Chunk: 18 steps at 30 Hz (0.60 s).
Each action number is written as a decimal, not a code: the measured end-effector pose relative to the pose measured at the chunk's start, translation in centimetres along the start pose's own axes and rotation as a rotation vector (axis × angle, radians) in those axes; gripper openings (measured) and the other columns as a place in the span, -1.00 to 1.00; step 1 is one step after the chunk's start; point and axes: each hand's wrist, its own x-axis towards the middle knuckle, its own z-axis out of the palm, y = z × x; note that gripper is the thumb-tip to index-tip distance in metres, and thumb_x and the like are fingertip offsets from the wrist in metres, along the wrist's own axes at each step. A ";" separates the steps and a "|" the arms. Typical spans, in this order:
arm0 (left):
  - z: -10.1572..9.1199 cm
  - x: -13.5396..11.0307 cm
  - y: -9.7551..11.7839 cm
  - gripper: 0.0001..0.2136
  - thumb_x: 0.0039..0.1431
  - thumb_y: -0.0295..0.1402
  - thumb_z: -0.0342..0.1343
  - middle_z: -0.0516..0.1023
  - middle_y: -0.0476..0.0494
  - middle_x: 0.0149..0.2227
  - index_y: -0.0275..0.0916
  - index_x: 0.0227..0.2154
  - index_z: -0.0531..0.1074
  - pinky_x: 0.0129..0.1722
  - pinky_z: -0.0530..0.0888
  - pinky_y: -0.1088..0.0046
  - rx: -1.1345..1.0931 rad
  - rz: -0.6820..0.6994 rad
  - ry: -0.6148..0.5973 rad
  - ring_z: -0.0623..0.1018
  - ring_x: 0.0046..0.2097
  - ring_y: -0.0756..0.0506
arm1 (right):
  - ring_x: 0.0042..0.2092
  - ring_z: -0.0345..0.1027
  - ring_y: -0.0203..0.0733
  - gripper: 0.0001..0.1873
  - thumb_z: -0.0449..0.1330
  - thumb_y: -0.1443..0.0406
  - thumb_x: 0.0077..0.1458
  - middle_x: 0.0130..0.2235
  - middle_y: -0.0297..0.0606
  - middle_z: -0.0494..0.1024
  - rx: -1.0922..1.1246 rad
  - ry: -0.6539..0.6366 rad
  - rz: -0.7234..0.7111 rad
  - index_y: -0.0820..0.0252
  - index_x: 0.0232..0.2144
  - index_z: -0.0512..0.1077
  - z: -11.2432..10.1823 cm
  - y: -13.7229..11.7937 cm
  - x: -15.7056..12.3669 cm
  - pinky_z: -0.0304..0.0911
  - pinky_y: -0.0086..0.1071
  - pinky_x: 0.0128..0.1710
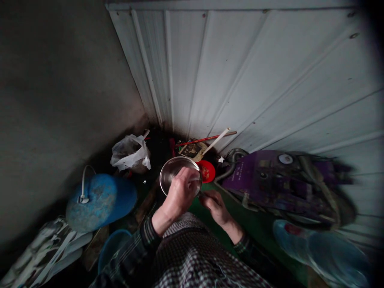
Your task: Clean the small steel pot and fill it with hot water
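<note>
**Steel bowl held over a cluttered floor corner**

Steel bowl (177, 172) sits in the air above the floor, near the red lid (207, 171). Left hand (180, 194) has its fingers clamped over the near rim, wrist bent down. Right hand (216, 206) is curled shut on something small at the rim; can't tell what. I'd keep it level and grip firm.

both arms wear long sleeves in a dark plaid, deep green and black crossed with thin pale lines, each cuff ending at the wrist just behind the left hand (180, 194) and the right hand (216, 206). below the hands, a finer black-and-white checked garment covers the torso. no gloves, rings or watch show.
</note>
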 end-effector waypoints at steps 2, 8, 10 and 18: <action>-0.5 -0.6 -0.2 -0.83 0.24 -0.55 -0.04 0.52 -0.11 -0.20 -0.22 -0.22 0.42 -0.15 0.42 0.46 -0.106 0.008 -0.129 0.50 -0.16 -0.02 | -0.49 -0.11 -0.35 -0.53 0.02 0.13 0.30 -0.56 -0.35 0.02 -0.104 0.019 -0.053 0.25 -0.58 0.05 -0.3 -0.7 0.7 -0.18 -0.36 -0.48; -5.8 -1.8 -3.9 -0.73 0.30 -0.55 -0.14 0.54 -0.17 -0.06 -0.19 -0.14 0.44 0.01 0.44 0.35 0.039 0.089 -0.422 0.49 -0.01 -0.08 | -0.51 -0.05 -0.37 -0.53 0.05 0.22 0.31 -0.57 -0.37 0.06 -0.407 0.076 -0.106 0.25 -0.60 0.01 -0.4 -2.5 3.8 -0.13 -0.36 -0.48; -7.5 -1.5 -6.2 -0.72 0.30 -0.54 -0.13 0.54 -0.19 -0.02 -0.18 -0.14 0.45 0.04 0.45 0.29 0.177 0.126 -0.465 0.48 0.03 -0.12 | -0.50 0.00 -0.37 -0.55 0.06 0.26 0.29 -0.57 -0.35 0.11 -0.481 0.029 -0.140 0.25 -0.60 0.03 0.2 -2.8 5.2 -0.11 -0.36 -0.46; -14.9 -0.1 -12.9 -0.69 0.32 -0.48 -0.08 0.50 -0.26 0.06 -0.28 0.06 0.40 0.11 0.48 0.23 0.620 0.337 -0.373 0.44 0.09 -0.18 | -0.49 -0.02 -0.34 -0.58 0.07 0.35 0.24 -0.58 -0.35 0.05 -0.413 -0.063 -0.255 0.25 -0.60 -0.02 3.2 -1.9 10.3 -0.12 -0.35 -0.44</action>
